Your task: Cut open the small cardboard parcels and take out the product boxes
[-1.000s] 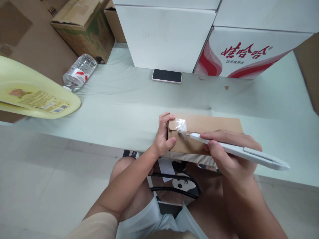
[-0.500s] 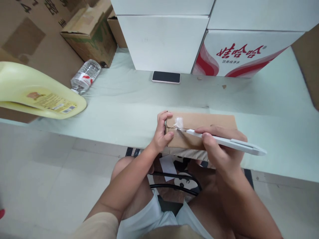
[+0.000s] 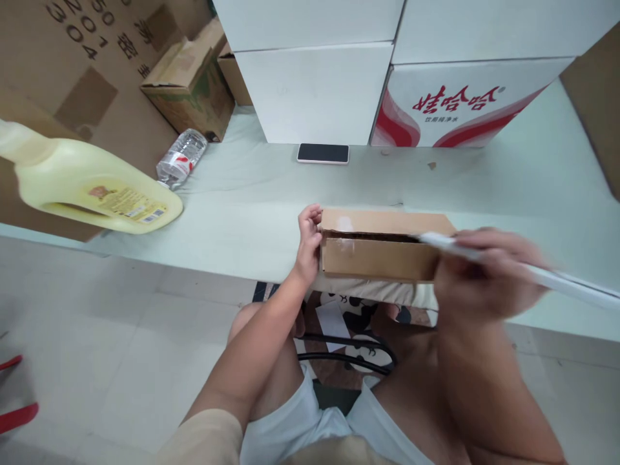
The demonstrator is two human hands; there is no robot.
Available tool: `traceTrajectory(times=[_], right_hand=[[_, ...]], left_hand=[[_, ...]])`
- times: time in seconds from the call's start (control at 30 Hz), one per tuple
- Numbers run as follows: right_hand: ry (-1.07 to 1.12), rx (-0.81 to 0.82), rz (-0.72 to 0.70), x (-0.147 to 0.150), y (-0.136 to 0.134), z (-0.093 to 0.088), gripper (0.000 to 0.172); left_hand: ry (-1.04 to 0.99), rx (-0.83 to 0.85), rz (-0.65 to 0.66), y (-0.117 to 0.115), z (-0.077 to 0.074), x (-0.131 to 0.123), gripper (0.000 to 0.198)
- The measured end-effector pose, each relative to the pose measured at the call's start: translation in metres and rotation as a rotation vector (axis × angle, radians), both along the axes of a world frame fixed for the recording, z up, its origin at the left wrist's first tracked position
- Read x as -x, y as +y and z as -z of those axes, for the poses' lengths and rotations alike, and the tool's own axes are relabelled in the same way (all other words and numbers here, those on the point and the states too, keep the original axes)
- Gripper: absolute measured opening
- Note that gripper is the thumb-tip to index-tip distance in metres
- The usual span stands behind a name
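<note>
A long brown cardboard box point(image 3: 372, 260) lies on the pale green tabletop near its front edge. Its lid seam gapes as a dark slit, with cut clear tape on both sides at the left. My left hand point(image 3: 309, 245) grips the box's left end, fingers at the far corner and thumb on the near side. In my right hand point(image 3: 489, 274), blurred by motion, is a white utility knife point(image 3: 438, 241). Its tip is over the right part of the slit; the blurred blade does not show clearly.
A phone point(image 3: 323, 154) lies before stacked white cartons point(image 3: 314, 97). On the left are a yellow jug-like bottle point(image 3: 104, 184), a clear water bottle point(image 3: 183, 158) and brown cartons point(image 3: 194, 90). Red legs of something point(image 3: 18, 418) show on the floor at far left.
The knife has moved right along the seam, away from the tape at the left end. The tape is now parted and the seam has opened into a slit. My left hand still holds the box.
</note>
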State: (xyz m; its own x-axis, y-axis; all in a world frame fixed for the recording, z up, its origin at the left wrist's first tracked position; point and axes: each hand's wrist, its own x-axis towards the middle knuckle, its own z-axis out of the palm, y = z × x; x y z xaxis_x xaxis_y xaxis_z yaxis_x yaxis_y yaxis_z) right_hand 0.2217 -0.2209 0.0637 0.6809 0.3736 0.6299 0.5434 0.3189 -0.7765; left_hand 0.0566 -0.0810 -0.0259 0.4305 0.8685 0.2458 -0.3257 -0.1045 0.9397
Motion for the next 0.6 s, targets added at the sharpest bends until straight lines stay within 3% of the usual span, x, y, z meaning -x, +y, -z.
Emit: traceTrajectory(times=[0.07, 0.13, 0.2, 0.23, 0.33, 0.43, 0.5, 0.6], right_hand=[[-0.003, -0.193, 0.167, -0.026, -0.006, 0.003, 0.024], [-0.041, -0.141, 0.316, -0.060, -0.012, 0.018, 0.014], [-0.116, 0.239, 0.418, -0.093, -0.018, 0.043, 0.007], [-0.144, 0.460, 0.378, -0.107, -0.020, 0.058, 0.008], [-0.150, 0.792, 0.253, -0.126, -0.025, 0.097, 0.019], [-0.134, 0.959, 0.202, -0.122, -0.024, 0.107, 0.032], [-0.093, 0.861, 0.203, -0.114, -0.022, 0.097, 0.031], [-0.060, 0.512, 0.082, -0.097, -0.021, 0.069, 0.019]], left_hand=[[0.017, 0.001, -0.039, 0.005, 0.000, 0.000, 0.061], [0.072, -0.041, -0.072, 0.009, -0.002, 0.001, 0.058], [0.140, -0.109, -0.118, 0.011, -0.007, 0.003, 0.054], [0.176, -0.146, -0.147, 0.011, -0.010, 0.004, 0.053], [0.282, -0.239, -0.222, 0.008, -0.018, 0.006, 0.055], [0.318, -0.257, -0.199, 0.003, -0.025, 0.006, 0.058], [0.306, -0.240, -0.154, 0.000, -0.028, 0.004, 0.060], [0.297, -0.320, -0.100, 0.000, -0.030, 0.005, 0.071]])
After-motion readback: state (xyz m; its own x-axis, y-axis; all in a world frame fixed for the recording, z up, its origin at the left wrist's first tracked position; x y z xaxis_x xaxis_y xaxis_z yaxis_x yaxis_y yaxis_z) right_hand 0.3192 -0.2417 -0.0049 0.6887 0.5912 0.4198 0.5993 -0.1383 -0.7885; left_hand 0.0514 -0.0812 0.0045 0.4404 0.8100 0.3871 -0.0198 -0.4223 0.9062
